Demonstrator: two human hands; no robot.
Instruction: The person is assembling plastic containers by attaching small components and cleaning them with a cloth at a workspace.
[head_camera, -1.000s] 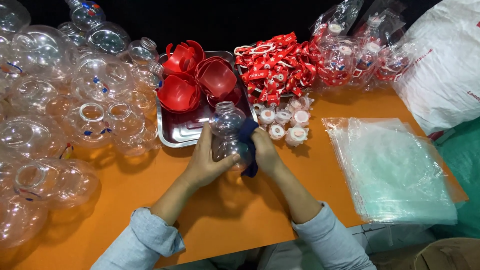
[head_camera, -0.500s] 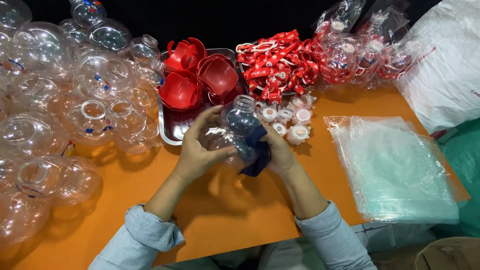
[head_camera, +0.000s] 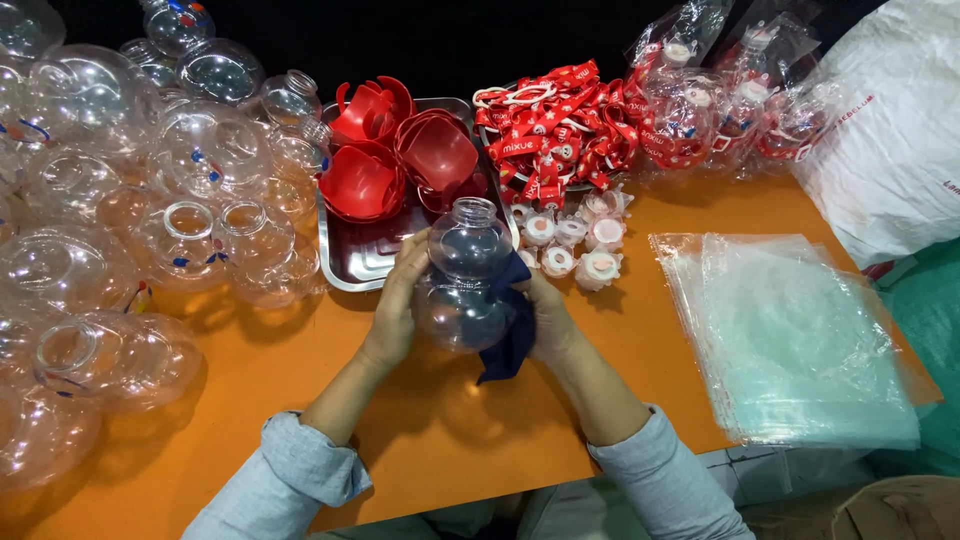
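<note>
Above orange table (head_camera: 300, 400), both hands (head_camera: 395, 305) clamp upright clear bottle (head_camera: 465, 275), neck pointing away.

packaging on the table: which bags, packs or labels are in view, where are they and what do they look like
Stack of clear plastic bags: flat, right of the hands.
Bagged bottles: crinkled clear bags, far right, red straps inside.
White sack: top right corner, bulky, red print.
Red lanyards: printed white, heaped behind the small caps.
No screens.
</note>
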